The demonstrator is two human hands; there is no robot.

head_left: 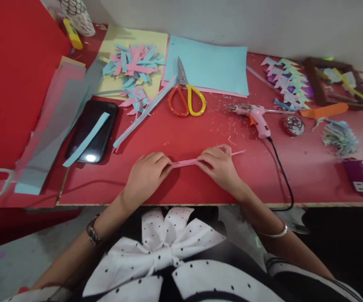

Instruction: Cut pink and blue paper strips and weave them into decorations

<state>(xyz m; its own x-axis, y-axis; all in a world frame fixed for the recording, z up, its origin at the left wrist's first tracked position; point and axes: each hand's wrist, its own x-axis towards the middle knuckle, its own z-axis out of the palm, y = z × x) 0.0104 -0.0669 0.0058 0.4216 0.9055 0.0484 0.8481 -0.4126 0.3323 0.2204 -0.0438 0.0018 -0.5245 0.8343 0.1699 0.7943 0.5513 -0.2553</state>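
Note:
A narrow pink paper strip (184,163) stretches between my two hands, just above or on the red tabletop near its front edge. My left hand (148,174) pinches its left end between thumb and fingers. Farther along, my right hand (217,165) is closed on the strip, and a thin tip sticks out past it to the right. Beyond my hands lie scissors (183,79) with one red and one yellow handle. To the right rests a pink hot glue gun (253,115), its small light glowing red.
Cut pink and blue paper pieces (137,63) are heaped on a yellow sheet. Blue paper (209,63) lies at the back. A phone (96,130) with a blue strip (87,140) on it is at left. A brown frame (335,79) and purple punch-like tool (362,176) stand right.

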